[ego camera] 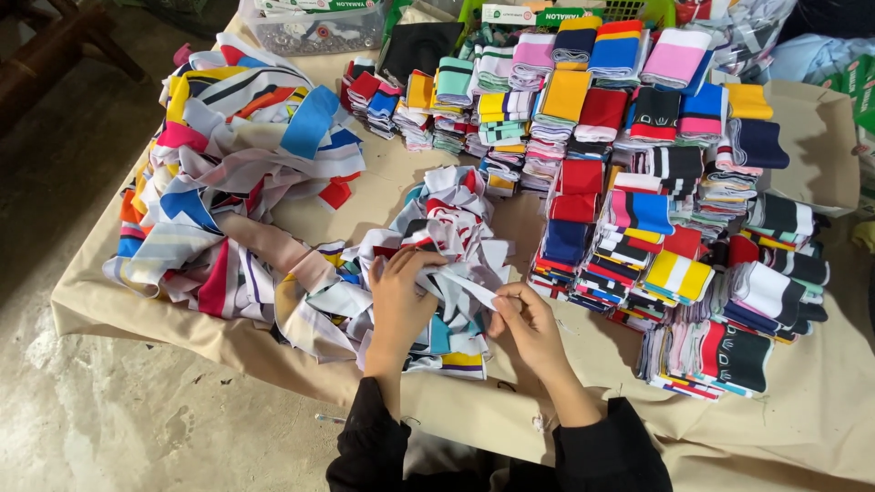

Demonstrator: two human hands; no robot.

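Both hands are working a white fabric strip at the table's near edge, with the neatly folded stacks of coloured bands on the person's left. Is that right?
Not quite. In the head view the folded stacks lie on the person's right; the loose tangled pile is on the left. The left hand and right hand do hold the white strip.

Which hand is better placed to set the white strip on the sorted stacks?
Probably the right hand: it pinches the end of the white strip and is nearest the folded stacks. The left hand rests on the loose pile, farther away.
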